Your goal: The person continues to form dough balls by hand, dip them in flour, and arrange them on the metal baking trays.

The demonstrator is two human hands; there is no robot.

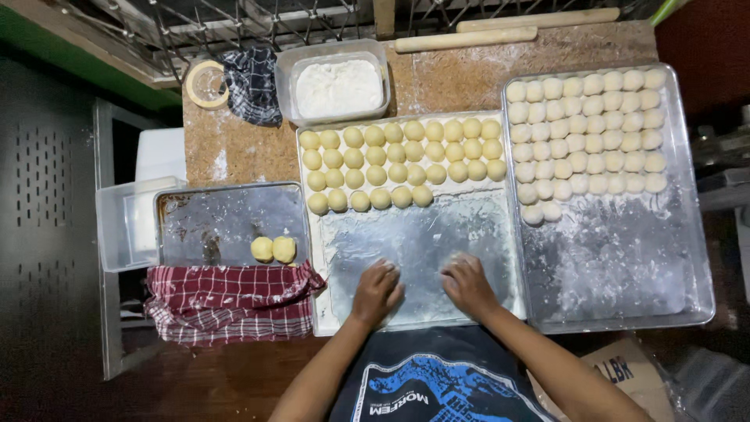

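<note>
A: Currently, where does the dough sit relative to the middle tray (336, 312)?

B: On its floured near half. Your left hand (377, 291) and right hand (467, 283) each press palm-down, cupped over a dough piece, side by side, below the yellow ball rows (402, 162).

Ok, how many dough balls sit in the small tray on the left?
2: the dough balls lie side by side, touching, at the small tray's near right corner, just above the red checked cloth.
</note>
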